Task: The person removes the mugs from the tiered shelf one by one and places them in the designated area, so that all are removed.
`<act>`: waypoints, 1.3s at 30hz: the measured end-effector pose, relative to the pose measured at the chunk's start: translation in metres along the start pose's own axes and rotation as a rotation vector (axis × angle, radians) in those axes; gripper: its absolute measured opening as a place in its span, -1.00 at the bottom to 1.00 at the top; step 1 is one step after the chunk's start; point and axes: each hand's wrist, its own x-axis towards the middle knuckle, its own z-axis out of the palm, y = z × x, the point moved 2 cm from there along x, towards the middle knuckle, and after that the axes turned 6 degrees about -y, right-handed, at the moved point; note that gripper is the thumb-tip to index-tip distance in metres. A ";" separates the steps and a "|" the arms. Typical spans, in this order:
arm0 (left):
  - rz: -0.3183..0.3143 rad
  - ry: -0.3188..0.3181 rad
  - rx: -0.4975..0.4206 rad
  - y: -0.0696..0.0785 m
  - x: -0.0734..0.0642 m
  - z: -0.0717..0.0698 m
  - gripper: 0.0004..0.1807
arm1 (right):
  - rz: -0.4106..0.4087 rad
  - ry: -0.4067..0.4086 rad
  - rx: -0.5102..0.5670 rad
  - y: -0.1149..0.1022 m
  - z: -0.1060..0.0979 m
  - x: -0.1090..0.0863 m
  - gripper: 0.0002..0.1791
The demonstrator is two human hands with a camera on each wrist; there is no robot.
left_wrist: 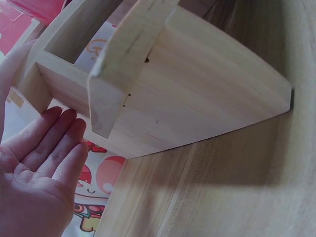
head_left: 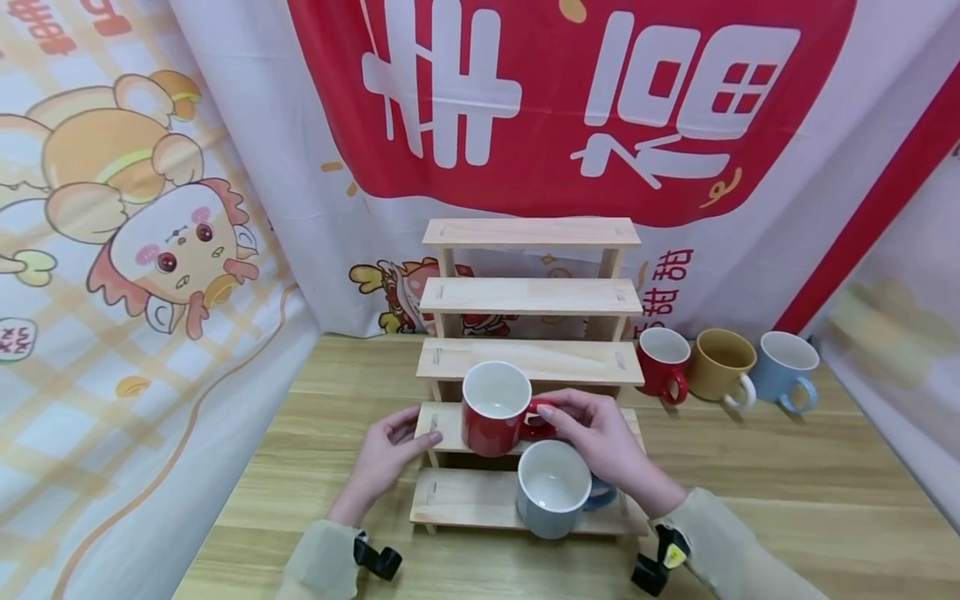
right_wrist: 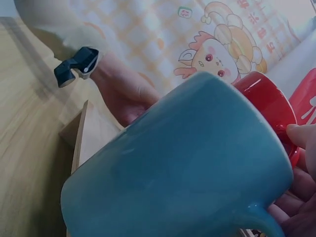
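My right hand [head_left: 600, 429] pinches the handle of a red mug [head_left: 491, 425] with a white inside. This mug is upright at the second step from the bottom of a wooden tiered rack [head_left: 525, 360]; I cannot tell whether its base touches the board. On the lowest step stands a blue-grey mug [head_left: 553, 500], handle to the right, below my right hand. In the right wrist view the blue mug [right_wrist: 182, 158] hides part of the red one. At the second step's left end, my left hand [head_left: 390, 450] touches the rack, its fingers [left_wrist: 61, 133] nearly straight.
Right of the rack, a second red mug [head_left: 662, 367], a mustard mug [head_left: 720, 367] and a light blue mug [head_left: 783, 371] stand in a row on the wooden table [head_left: 337, 375]. A printed cloth [head_left: 247, 108] hangs behind and at the sides.
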 end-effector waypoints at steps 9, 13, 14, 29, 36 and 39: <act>0.005 -0.007 0.010 0.000 0.000 0.000 -0.20 | -0.031 0.031 0.004 0.001 0.000 -0.001 -0.72; 0.013 -0.011 0.010 0.000 -0.001 0.001 -0.21 | -0.074 0.051 0.054 -0.006 -0.004 -0.004 -0.73; 0.012 -0.010 0.011 0.000 -0.001 0.001 -0.20 | -0.091 0.056 0.069 -0.009 -0.006 -0.004 -0.73; 0.006 -0.009 0.028 0.002 -0.001 0.000 -0.16 | -0.181 0.260 0.008 -0.051 -0.068 -0.030 -0.68; 0.004 0.001 0.020 0.003 -0.001 0.000 -0.19 | -0.068 0.388 -0.116 -0.059 -0.107 -0.052 -0.60; 0.009 0.000 0.016 0.002 -0.001 0.000 -0.20 | -0.076 0.428 -0.104 -0.057 -0.122 -0.061 -0.62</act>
